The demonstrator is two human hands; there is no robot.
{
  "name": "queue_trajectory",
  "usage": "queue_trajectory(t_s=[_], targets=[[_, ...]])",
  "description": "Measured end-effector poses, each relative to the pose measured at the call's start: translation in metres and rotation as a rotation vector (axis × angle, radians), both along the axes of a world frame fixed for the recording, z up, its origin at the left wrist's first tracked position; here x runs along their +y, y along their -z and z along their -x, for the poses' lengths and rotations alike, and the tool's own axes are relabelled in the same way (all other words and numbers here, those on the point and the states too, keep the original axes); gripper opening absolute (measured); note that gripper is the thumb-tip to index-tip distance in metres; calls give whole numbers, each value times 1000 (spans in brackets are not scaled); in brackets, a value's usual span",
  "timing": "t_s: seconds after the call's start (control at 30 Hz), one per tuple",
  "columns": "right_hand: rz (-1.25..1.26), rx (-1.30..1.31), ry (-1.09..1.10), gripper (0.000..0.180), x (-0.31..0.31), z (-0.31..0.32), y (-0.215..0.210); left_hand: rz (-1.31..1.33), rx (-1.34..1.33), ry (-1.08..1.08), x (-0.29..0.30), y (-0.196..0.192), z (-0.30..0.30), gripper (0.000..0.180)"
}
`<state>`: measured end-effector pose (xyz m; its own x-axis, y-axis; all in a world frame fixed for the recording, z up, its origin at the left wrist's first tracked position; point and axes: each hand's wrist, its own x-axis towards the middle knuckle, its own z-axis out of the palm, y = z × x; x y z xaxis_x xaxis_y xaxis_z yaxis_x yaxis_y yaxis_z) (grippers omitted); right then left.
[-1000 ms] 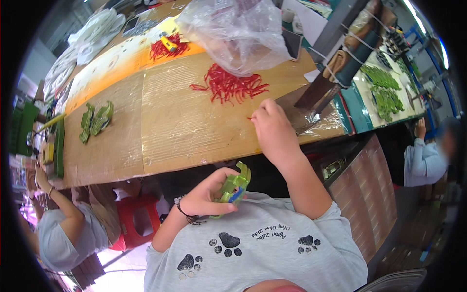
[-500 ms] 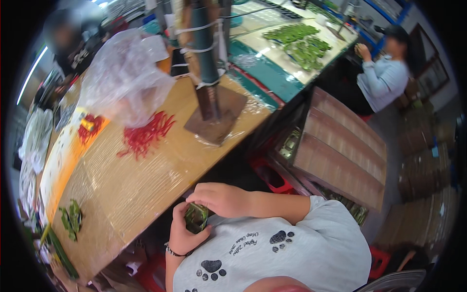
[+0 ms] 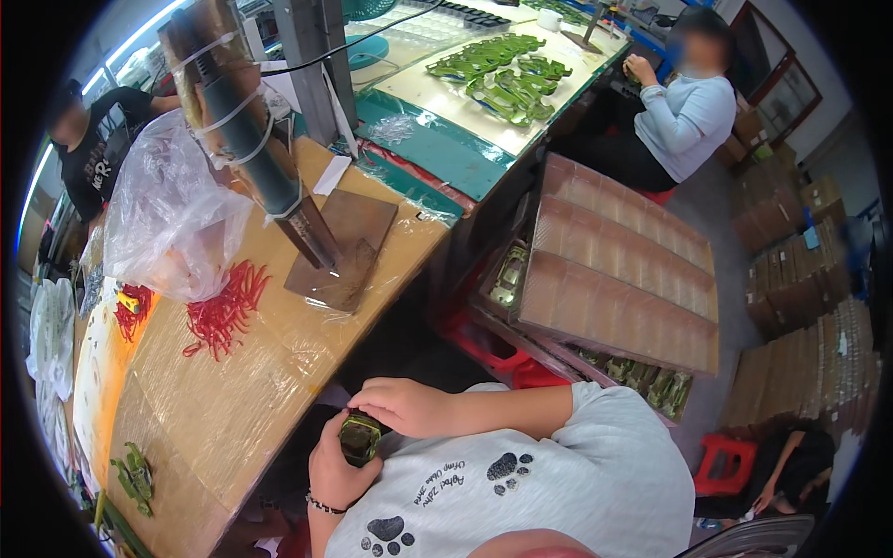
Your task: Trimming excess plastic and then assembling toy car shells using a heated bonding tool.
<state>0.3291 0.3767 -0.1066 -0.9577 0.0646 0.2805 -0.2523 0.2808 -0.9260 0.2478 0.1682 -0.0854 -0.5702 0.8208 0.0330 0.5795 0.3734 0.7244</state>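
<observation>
Close to my chest, a small boxy dark green piece with bright green edges (image 3: 360, 439) is held in both hands. My left hand (image 3: 339, 467) wraps round its left side and underside, the thumb pressed along its lower edge. My right hand (image 3: 406, 407) lies over its top, fingertips closed on the upper edge. What kind of part it is cannot be made out. Several similar green pieces (image 3: 135, 479) lie on the wooden table to the left. A heap of thin red strips (image 3: 228, 309) sits further up that table.
A metal post on a square plate (image 3: 342, 274) stands on the table, beside a clear plastic bag (image 3: 172, 209). At right, a partitioned tray (image 3: 619, 270) rests over others holding green pieces. Another pile of green parts (image 3: 507, 79) lies near a seated co-worker (image 3: 684, 116). A red stool (image 3: 726, 465) stands behind.
The whole view has shifted, so the table and post appear further left and lower. The piece in my hands now shows its dark face more squarely. Both hands keep their hold.
</observation>
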Motion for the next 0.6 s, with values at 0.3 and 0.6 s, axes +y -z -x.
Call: queue_trajectory(t_s=[0.3,0.6], targets=[[-55,6,-36,17,5,-2,12,86,103,-3,11,-4,-4,81],[-39,-43,-108,19,3,-3,20,110,130,41,6,7,-5,80]])
